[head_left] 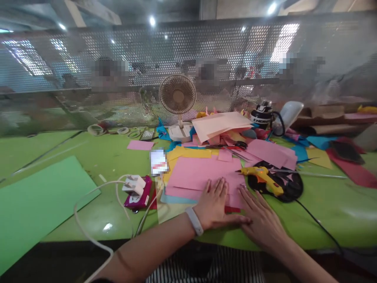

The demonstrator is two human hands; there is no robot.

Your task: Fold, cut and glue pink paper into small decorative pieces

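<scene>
My left hand lies flat on the lower right part of a pink paper sheet, its fingers stretched out. Beside it my right hand is also spread, with the fingertips at the sheet's right edge. The thumbs meet or overlap near the table's front edge. Under the pink sheet, light blue, cream and yellow papers stick out. A yellow hot glue gun rests on a black mat just beyond my right hand. Neither hand appears to grip anything.
A purple power strip with white plugs and cables stands left. A green sheet lies far left. Behind are a desk fan, scissors, paper scraps and a black bottle. A perforated metal screen closes off the back.
</scene>
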